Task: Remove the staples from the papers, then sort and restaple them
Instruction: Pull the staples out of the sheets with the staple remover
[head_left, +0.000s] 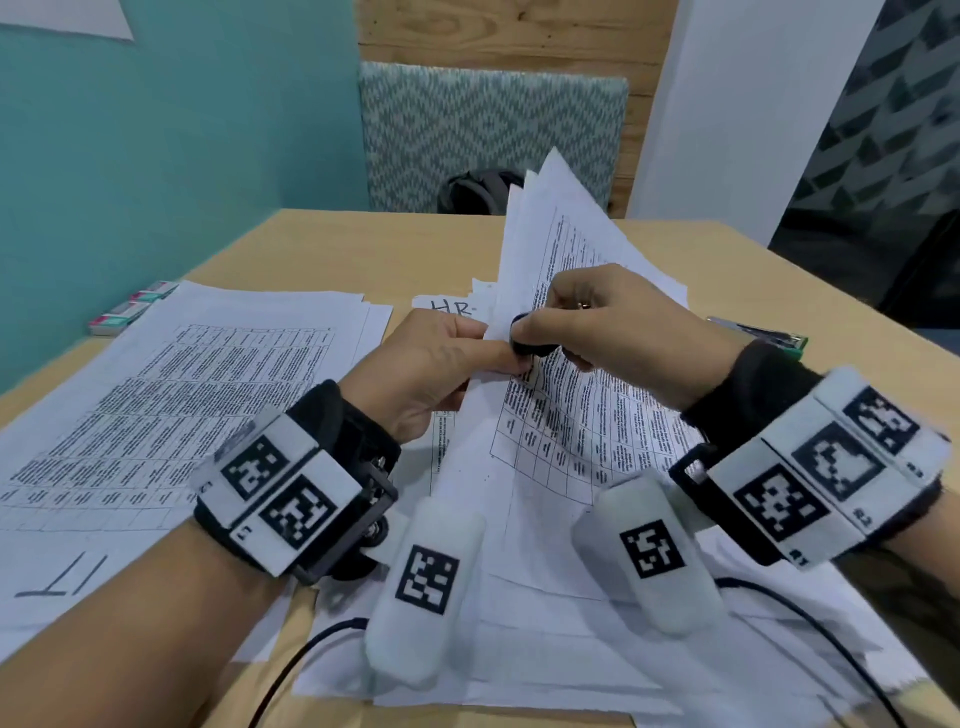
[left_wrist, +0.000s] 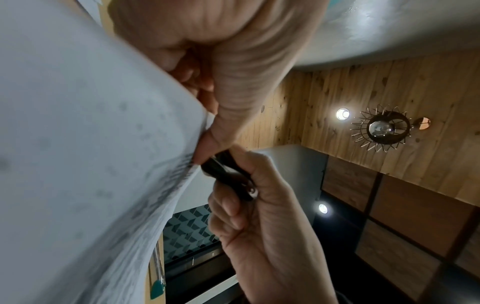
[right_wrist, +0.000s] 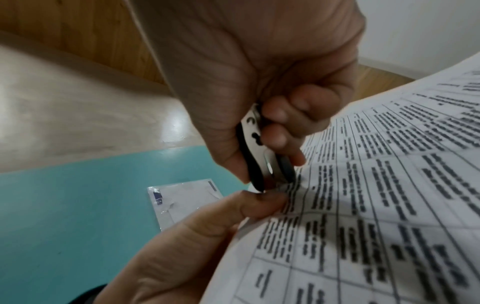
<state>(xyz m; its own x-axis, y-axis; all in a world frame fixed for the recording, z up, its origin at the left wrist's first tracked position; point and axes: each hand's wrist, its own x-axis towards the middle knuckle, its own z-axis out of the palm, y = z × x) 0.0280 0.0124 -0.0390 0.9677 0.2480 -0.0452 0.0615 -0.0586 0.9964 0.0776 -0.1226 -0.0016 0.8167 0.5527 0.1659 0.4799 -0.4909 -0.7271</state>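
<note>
A stapled set of printed table sheets (head_left: 566, 291) is raised off the wooden table, tilted up toward the far side. My left hand (head_left: 441, 364) pinches its near corner between thumb and fingers (right_wrist: 259, 202). My right hand (head_left: 587, 322) grips a black staple remover (head_left: 530, 343), whose metal-and-black body (right_wrist: 262, 160) has its tip against the paper corner right at the left thumb. From the left wrist view the remover (left_wrist: 226, 170) sits at the sheet's edge (left_wrist: 130, 164). The staple itself is hidden.
A pile of printed sheets (head_left: 182, 384) marked "IT" lies at the left; more sheets (head_left: 545, 649) lie under my wrists, one marked "HR" (head_left: 452, 306). Small staple boxes (head_left: 130, 306) sit at the far left, a green stapler (head_left: 763, 338) at the right. A chair (head_left: 488, 135) stands behind the table.
</note>
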